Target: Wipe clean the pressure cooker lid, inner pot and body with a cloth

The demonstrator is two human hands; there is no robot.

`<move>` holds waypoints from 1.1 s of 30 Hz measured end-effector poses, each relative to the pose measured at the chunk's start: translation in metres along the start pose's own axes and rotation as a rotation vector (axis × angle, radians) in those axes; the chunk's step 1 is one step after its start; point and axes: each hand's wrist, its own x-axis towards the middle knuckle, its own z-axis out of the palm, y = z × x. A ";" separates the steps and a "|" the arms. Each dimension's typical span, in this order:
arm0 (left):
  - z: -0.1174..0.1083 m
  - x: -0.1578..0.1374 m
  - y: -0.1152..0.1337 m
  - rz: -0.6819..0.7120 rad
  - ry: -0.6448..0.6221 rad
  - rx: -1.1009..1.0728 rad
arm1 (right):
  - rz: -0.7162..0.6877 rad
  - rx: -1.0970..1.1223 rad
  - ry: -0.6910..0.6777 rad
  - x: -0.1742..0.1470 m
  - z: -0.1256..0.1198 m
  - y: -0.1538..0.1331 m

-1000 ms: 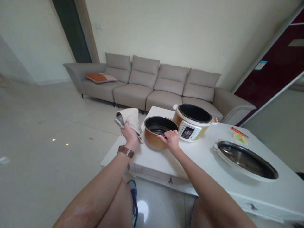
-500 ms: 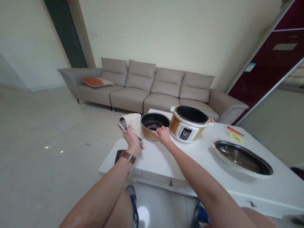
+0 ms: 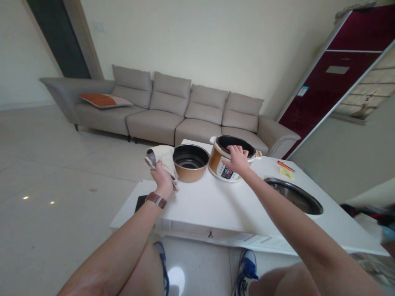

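Observation:
My left hand (image 3: 162,176) grips a folded light cloth (image 3: 165,157), held just left of the round inner pot (image 3: 190,173). That pot is gold outside and black inside, standing upright on the white table (image 3: 197,205). My right hand (image 3: 237,159) has its fingers spread over the front rim of the electric pressure cooker (image 3: 215,160), which is open at the top with a dark inside. I cannot tell whether the fingers touch the rim. Part of the cooker's button panel shows below my hand. To the right lies the cooker lid (image 3: 296,196), inner side up, partly behind my forearm.
An orange-handled tool (image 3: 285,165) and a yellow-green piece (image 3: 286,173) lie at the table's right back. A dark flat object (image 3: 140,203) sits by my left wrist. Behind the table stands a grey sofa (image 3: 157,125) with an orange cushion (image 3: 103,100).
My right hand has let go of the inner pot's rim and moved right to the pressure cooker. My left hand still holds the cloth. The view has turned slightly right.

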 end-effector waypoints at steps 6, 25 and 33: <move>-0.005 0.003 -0.001 -0.028 0.006 0.017 | 0.096 -0.047 -0.400 0.028 0.001 0.035; -0.006 0.006 0.000 -0.006 -0.005 0.017 | 0.013 0.036 -0.419 -0.011 -0.023 0.055; -0.005 0.009 -0.009 0.001 0.015 0.077 | -0.057 0.176 -0.376 -0.057 -0.040 0.053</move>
